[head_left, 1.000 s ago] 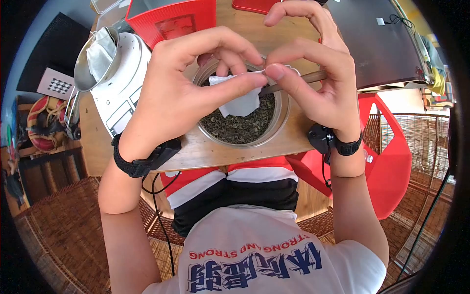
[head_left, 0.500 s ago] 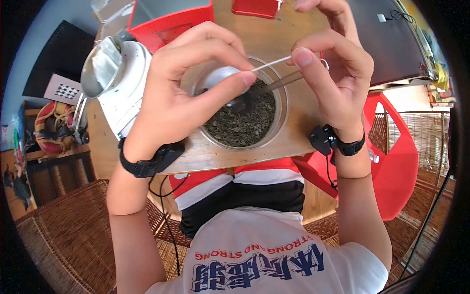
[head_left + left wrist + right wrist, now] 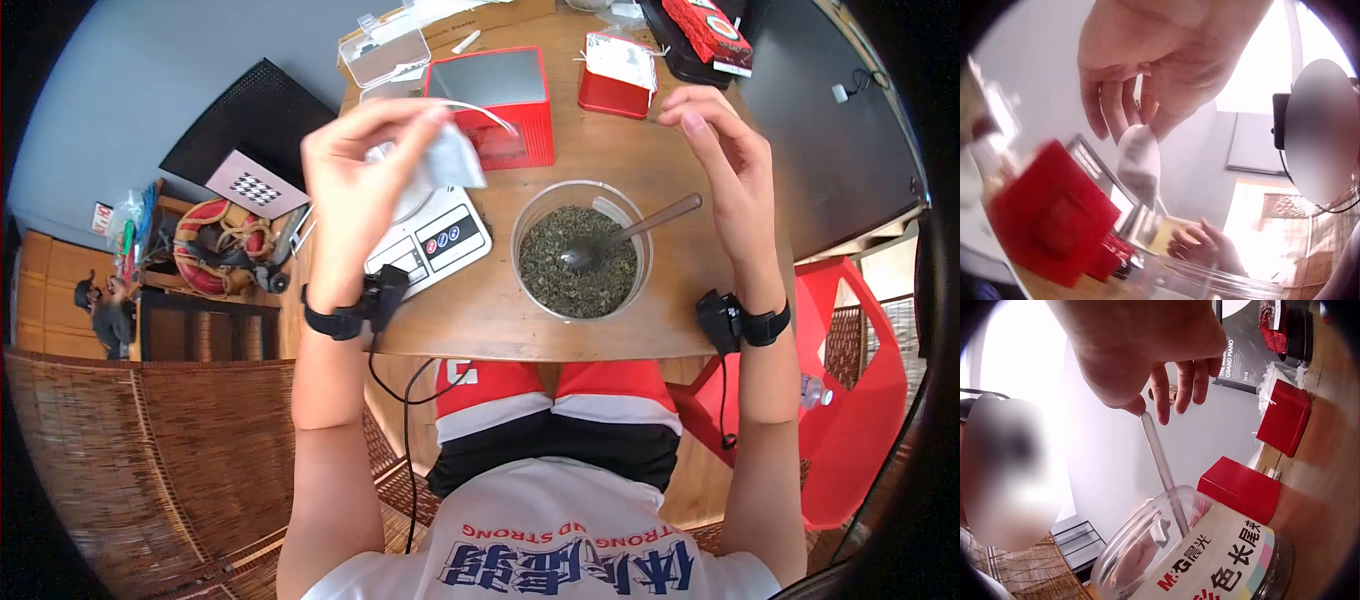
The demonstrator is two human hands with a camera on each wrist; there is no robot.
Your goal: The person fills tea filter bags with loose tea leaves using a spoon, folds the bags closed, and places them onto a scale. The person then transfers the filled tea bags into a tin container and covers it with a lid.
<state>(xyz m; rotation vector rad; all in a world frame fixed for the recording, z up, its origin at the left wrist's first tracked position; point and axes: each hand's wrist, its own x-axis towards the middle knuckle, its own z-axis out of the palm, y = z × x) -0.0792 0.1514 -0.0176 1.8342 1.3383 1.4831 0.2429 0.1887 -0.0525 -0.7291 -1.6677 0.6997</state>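
Observation:
A small white pouch (image 3: 452, 158) with a string hangs from my left hand (image 3: 358, 185), whose thumb and fingers pinch its top, above the white scale (image 3: 450, 245). In the left wrist view the pouch (image 3: 1140, 164) dangles under the fingertips, its lower part darker. The clear round tub (image 3: 645, 262) holds dark dried leaves (image 3: 565, 270), and a metal spoon (image 3: 655, 218) leans in it with the handle to the right. My right hand (image 3: 735, 180) is raised right of the tub, fingers loosely bent, holding nothing; the right wrist view shows the spoon handle (image 3: 1159, 450) below it.
Behind the scale stands an open red box (image 3: 520, 140). A smaller red tin (image 3: 612, 95) with white pouches sits to its right. A red packet (image 3: 708, 35) lies on a black tray at the back right. A clear plastic box (image 3: 388, 58) is at the back left.
The left hand has moved left with the pouch, away from above the tub to over the scale. The right hand has let go of the string and moved right. The head view has shifted.

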